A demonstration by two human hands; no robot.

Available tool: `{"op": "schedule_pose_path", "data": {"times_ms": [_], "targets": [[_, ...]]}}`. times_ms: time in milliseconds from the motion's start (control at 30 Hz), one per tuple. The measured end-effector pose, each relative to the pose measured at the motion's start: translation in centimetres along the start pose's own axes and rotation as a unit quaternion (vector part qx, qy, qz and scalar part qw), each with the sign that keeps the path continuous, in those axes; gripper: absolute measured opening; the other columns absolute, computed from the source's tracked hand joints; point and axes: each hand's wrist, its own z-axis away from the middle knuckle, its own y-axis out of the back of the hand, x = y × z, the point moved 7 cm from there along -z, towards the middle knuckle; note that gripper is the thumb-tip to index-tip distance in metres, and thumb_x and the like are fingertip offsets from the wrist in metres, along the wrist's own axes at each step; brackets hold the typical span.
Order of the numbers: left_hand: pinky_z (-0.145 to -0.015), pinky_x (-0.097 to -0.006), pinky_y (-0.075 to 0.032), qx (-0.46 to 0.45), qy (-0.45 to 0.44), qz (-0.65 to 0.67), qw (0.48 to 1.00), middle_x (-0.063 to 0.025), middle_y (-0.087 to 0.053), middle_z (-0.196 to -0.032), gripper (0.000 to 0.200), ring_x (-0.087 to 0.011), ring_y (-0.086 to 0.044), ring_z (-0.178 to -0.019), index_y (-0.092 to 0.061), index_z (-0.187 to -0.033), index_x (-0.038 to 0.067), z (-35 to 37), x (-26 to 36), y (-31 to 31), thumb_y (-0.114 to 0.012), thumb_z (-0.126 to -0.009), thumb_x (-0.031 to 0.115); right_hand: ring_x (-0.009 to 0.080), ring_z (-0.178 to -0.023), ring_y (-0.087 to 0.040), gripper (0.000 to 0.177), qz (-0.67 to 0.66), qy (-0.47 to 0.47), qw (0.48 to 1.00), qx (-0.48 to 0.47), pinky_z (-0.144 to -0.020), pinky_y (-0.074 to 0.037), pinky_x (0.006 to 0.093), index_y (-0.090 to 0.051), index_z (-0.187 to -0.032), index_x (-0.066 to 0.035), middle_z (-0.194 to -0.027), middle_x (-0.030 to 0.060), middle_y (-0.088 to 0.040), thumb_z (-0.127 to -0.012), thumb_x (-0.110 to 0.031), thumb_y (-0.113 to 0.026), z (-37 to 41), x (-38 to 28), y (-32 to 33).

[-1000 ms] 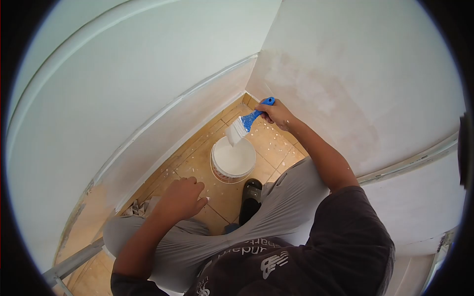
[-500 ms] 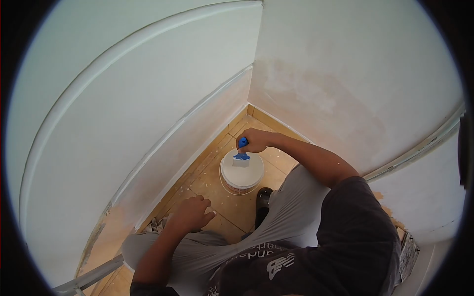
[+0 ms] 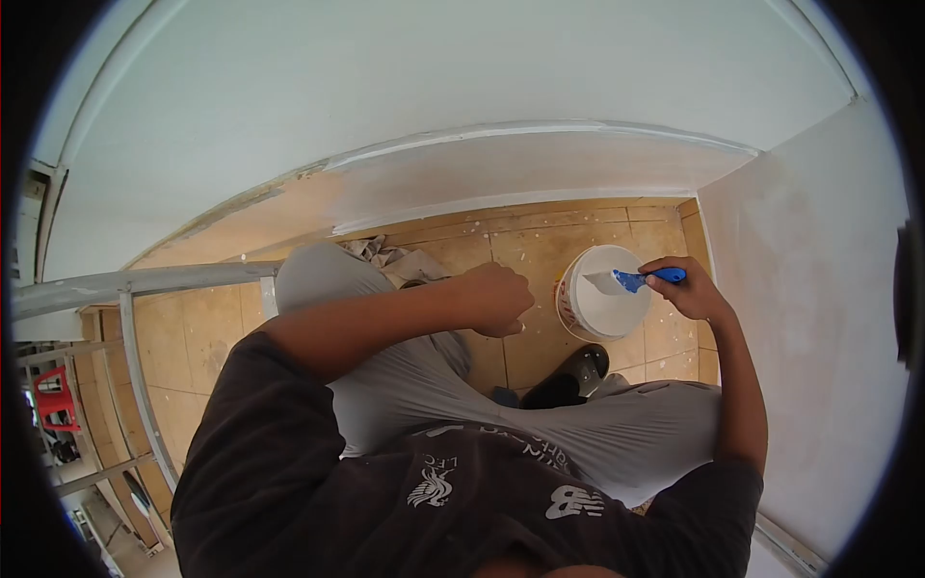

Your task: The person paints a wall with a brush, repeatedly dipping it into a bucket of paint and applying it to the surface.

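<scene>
Pale walls meet at a corner on the right, the far wall (image 3: 540, 67) sweeping across the scene and the right wall (image 3: 819, 250) running towards the near side. Low on the far wall, a white ledge (image 3: 482, 133) stretches from left to right, with a faintly pinkish band beneath it. Tan tiles cover the floor (image 3: 535, 241), speckled with white spots.

On the tiles right of centre stands a white bucket (image 3: 568, 306), upright, with print on its left side and smooth white contents (image 3: 617, 313) inside. Just to its right, the person's right hand (image 3: 692, 289) has its grip closed around the blue handle of a brush (image 3: 630, 280). Its pale bristles point left over the bucket's mouth; whether they touch the contents cannot be told.

Left of the bucket and apart from it, the left hand (image 3: 496, 299) is raised with its back to the camera. Its fingers curl inward, and whether that grip encloses anything is hidden.

Between the knees of the grey trousers (image 3: 405, 395), a dark sandal (image 3: 570, 376) rests near the bucket. A crumpled cloth (image 3: 390, 256) lies by the left knee at the foot of the far wall. At the left, a metal frame (image 3: 145, 281) crosses the scene, with a red object (image 3: 56, 395) beyond.
</scene>
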Motion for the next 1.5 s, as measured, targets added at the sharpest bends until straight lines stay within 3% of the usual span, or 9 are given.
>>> {"op": "schedule_pose_path", "data": {"times_ms": [67, 300, 600, 1000, 1200, 1500], "targets": [[-0.080, -0.0455, -0.051, -0.016, 0.007, 0.005, 1.000, -0.0160, -0.064, -0.094, 0.035, -0.0348, -0.064, -0.091, -0.066, -0.097, 0.002, -0.3, 0.0, -0.4, -0.062, -0.087, 0.036, 0.0130, -0.071, -0.060, 0.022, -0.045, -0.060, 0.997, -0.028, -0.067, -0.050, 0.0289, -0.072, -0.105, -0.002, -0.086, 0.0071, -0.069, -0.092, -0.019, -0.068, 0.2, 0.3, -0.1], [-0.083, -0.0467, -0.050, -0.039, 0.008, 0.012, 0.999, -0.0182, -0.063, -0.101, 0.037, -0.0354, -0.063, -0.097, -0.064, -0.103, 0.002, -0.8, -0.9, -0.7, -0.061, -0.089, 0.036, 0.0119, -0.066, -0.060, 0.022, -0.094, -0.054, 0.993, -0.046, -0.062, -0.050, 0.0277, -0.071, -0.103, -0.003, -0.078, 0.0057, -0.068, -0.091, -0.021, -0.069, 0.0, 1.8, 0.9], [-0.086, -0.0483, -0.050, -0.018, -0.010, 0.010, 1.000, -0.0187, -0.062, -0.103, 0.038, -0.0371, -0.063, -0.100, -0.062, -0.105, 0.001, -0.8, 0.9, -1.1, -0.062, -0.090, 0.036, 0.0112, -0.064, -0.060, 0.019, -0.112, 0.028, 0.991, 0.070, -0.059, -0.050, 0.0274, -0.065, -0.092, -0.003, -0.074, 0.0046, -0.064, -0.091, -0.021, -0.070, 0.5, 1.8, 2.5], [-0.083, -0.0475, -0.051, -0.011, -0.028, -0.006, 1.000, -0.0184, -0.062, -0.100, 0.040, -0.0369, -0.064, -0.097, -0.063, -0.104, 0.000, -0.7, 2.6, -1.4, -0.064, -0.087, 0.036, 0.0099, -0.061, -0.060, 0.022, -0.166, 0.001, 0.977, 0.132, -0.052, -0.048, 0.0244, -0.062, -0.091, -0.003, -0.070, 0.0055, -0.062, -0.092, -0.024, -0.069, 1.8, 3.1, 3.4], [-0.082, -0.0474, -0.052, -0.021, -0.017, -0.004, 1.000, -0.0194, -0.064, -0.101, 0.031, -0.0373, -0.066, -0.096, -0.067, -0.100, 0.000, -0.5, 2.3, -1.7, -0.064, -0.084, 0.026, 0.0106, -0.060, -0.060, 0.024, -0.153, 0.004, 0.980, 0.123, -0.051, -0.048, 0.0244, -0.061, -0.091, -0.003, -0.070, 0.0049, -0.062, -0.093, -0.026, -0.067, 1.2, 2.9, 3.1], [-0.073, -0.0449, -0.056, -0.016, -0.026, -0.030, 0.999, -0.0214, -0.069, -0.090, 0.020, -0.0374, -0.069, -0.087, -0.073, -0.088, -0.002, -0.4, 2.4, -1.2, -0.061, -0.073, 0.007, 0.0111, -0.059, -0.058, 0.021, -0.150, 0.007, 0.981, 0.122, -0.051, -0.047, 0.0244, -0.058, -0.092, -0.004, -0.070, 0.0045, -0.060, -0.094, -0.024, -0.065, 0.8, 3.0, 2.7]]}}
